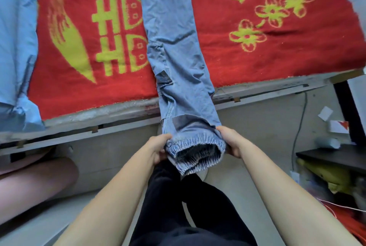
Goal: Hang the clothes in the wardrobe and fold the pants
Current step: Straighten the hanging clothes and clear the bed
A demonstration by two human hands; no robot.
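Observation:
Light blue jeans (174, 47) lie lengthwise across the bed, legs stacked, stretching from the far edge toward me and past the bed's near edge. The elastic cuffs (196, 152) hang off the bed in front of my legs. My left hand (158, 148) grips the left side of the cuffs. On the right side, my right hand (229, 140) grips them too. The waist end runs out of view at the top.
A red blanket (277, 51) with yellow-green flowers and characters covers the bed. A light blue garment (15, 47) lies along its left side. A dark side table (332, 156) with clutter and cables stands at the right. Something pink (35, 182) sits low on the left.

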